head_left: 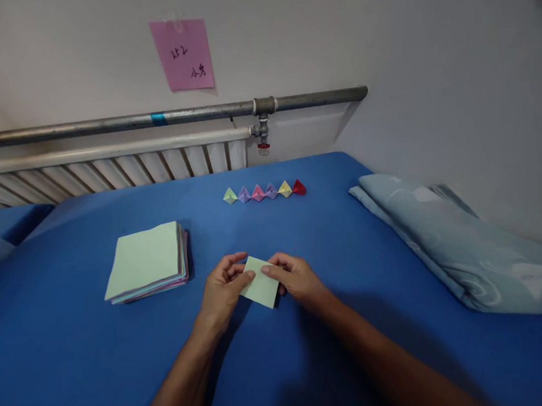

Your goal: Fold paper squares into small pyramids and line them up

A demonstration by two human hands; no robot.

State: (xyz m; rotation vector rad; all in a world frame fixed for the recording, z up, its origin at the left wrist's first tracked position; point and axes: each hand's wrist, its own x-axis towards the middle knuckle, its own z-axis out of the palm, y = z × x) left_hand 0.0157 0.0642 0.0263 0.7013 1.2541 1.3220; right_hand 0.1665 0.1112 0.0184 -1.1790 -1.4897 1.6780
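A small pale green square of paper [261, 288], apparently folded, is held above the blue surface. My left hand [224, 286] pinches its left edge, thumb on top and fingers behind. On the opposite side my right hand [297, 276] grips it near the upper right, its thumb lying across the face. Both hands are closed on the paper, and most fingertips are hidden behind it. To the left lies a stack of coloured paper sheets [147, 261], pale green on top. Beyond my hands, a row of several small folded paper pieces [258, 193] runs from green to red.
The blue covered surface [101, 363] stretches back to a white radiator [129, 166] and a metal pipe with a valve [262, 132]. A folded light blue patterned cloth [464, 245] lies at the right. A pink note [184, 55] hangs on the wall.
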